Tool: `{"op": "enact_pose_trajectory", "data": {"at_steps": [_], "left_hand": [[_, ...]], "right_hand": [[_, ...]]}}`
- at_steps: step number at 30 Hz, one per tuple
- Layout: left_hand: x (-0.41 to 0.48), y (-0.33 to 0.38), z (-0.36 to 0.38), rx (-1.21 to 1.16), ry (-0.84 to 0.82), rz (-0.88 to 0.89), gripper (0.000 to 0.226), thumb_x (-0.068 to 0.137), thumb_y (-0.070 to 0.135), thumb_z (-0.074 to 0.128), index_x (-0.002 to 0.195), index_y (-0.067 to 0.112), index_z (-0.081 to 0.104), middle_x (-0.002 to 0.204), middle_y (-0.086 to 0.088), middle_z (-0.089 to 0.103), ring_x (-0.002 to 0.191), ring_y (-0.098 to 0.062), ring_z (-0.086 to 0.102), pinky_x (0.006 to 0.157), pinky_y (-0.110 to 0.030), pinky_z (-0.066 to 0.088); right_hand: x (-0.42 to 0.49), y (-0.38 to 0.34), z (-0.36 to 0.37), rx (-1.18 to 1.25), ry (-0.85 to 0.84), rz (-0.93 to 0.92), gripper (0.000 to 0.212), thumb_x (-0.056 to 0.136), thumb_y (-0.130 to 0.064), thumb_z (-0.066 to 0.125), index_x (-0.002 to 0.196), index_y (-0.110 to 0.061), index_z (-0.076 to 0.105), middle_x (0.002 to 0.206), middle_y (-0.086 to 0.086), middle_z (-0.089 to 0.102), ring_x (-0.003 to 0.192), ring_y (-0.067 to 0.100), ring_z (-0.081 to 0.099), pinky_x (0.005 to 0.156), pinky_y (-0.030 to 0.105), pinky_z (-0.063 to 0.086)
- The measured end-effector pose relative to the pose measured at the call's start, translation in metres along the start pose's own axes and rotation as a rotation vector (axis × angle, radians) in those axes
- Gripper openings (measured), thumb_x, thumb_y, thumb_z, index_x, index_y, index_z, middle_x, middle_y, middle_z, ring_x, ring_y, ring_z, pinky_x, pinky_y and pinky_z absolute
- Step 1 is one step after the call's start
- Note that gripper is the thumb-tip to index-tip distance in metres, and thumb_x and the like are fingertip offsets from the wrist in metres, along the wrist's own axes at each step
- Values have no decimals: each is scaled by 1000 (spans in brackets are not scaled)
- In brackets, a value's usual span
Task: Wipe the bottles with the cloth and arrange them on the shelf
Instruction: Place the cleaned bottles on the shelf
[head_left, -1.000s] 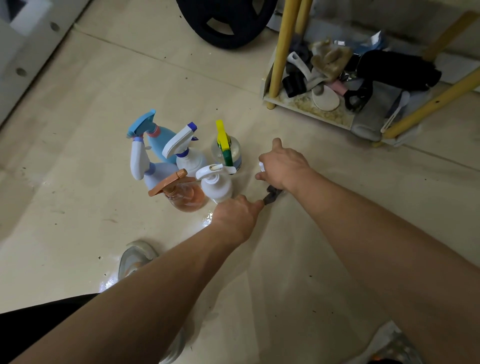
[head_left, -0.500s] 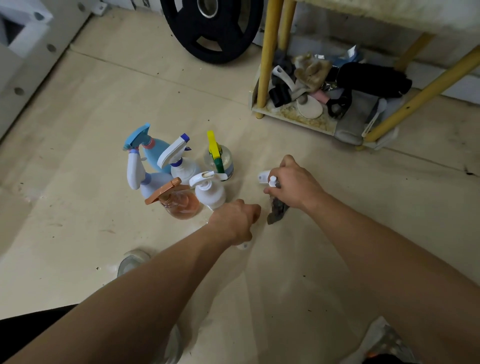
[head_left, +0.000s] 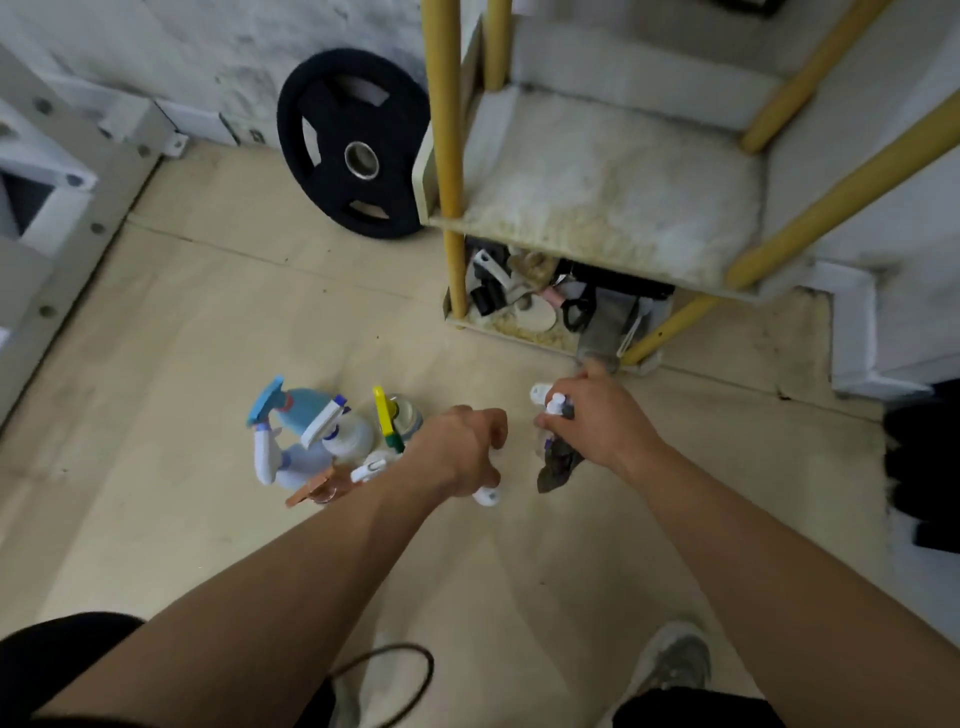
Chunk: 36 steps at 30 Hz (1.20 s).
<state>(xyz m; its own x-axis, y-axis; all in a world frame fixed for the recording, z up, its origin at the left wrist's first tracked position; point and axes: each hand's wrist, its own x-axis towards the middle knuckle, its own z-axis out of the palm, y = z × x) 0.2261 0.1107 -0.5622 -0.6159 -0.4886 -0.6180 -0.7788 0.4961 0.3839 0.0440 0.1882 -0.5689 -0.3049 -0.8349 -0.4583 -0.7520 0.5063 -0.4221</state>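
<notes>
The shelf's (head_left: 597, 197) bottom tier holds dark clutter. On the beige floor (head_left: 208, 338), six bottles (head_left: 332, 441) cluster at left beside the left hand (head_left: 460, 452), whose fingers curl over a white piece (head_left: 488, 498). The right hand (head_left: 602, 423) fingers grip a seventh bottle (head_left: 551, 404) and a dark cloth (head_left: 558, 465) together, near the shelf. One weight plate (head_left: 353, 145) leans on the far wall.

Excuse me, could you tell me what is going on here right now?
A person is cleaning bottles over the floor. The right hand grips a white-nozzled spray bottle together with a dark cloth. The left hand curls round a white object, mostly hidden. Other spray bottles stand clustered on the floor, and the shelf tier ahead has no bottles on it.
</notes>
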Motion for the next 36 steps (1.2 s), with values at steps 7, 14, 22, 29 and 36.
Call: {"op": "enact_pose_trajectory", "data": {"at_steps": [7,14,22,29,36], "left_hand": [[-122,94,-153,36,-22,-23,41,74,28,80,107,26,57,96,-1,52,86,-22,52,68,-30,39],[-215,212,-301,85,48,-20,40,74,28,79,106,28,56,97,1,55,85,-23,54,66,-31,39],[-263,332,-413,71,158,-48,40,72,28,81,98,33,50,92,4,55,83,-21,56,60,-31,41],[-210,373,-474,75,223,-24,38,75,23,80,101,32,53,95,2,56,79,-19,56,58,-29,42],[-104,373,-506,138,229,83,38,76,21,80,105,29,57,105,-1,60,87,-23,58,69,-33,47]], "right_hand": [[-114,-60,-159,84,-33,36,24,88,-41,76,101,-21,72,123,6,45,96,28,62,82,35,50],[-202,-101,-344,126,10,4,24,88,-42,76,100,-21,72,109,3,43,90,25,60,79,36,51],[-246,-108,-519,134,76,-97,26,88,-41,77,102,-20,72,105,0,41,84,18,55,67,26,38],[-196,-101,-583,96,134,-75,25,88,-38,77,97,-16,72,104,3,44,88,24,59,77,35,49],[-110,-74,-593,74,168,68,21,88,-37,76,94,-18,72,111,4,46,89,25,61,81,37,52]]}}
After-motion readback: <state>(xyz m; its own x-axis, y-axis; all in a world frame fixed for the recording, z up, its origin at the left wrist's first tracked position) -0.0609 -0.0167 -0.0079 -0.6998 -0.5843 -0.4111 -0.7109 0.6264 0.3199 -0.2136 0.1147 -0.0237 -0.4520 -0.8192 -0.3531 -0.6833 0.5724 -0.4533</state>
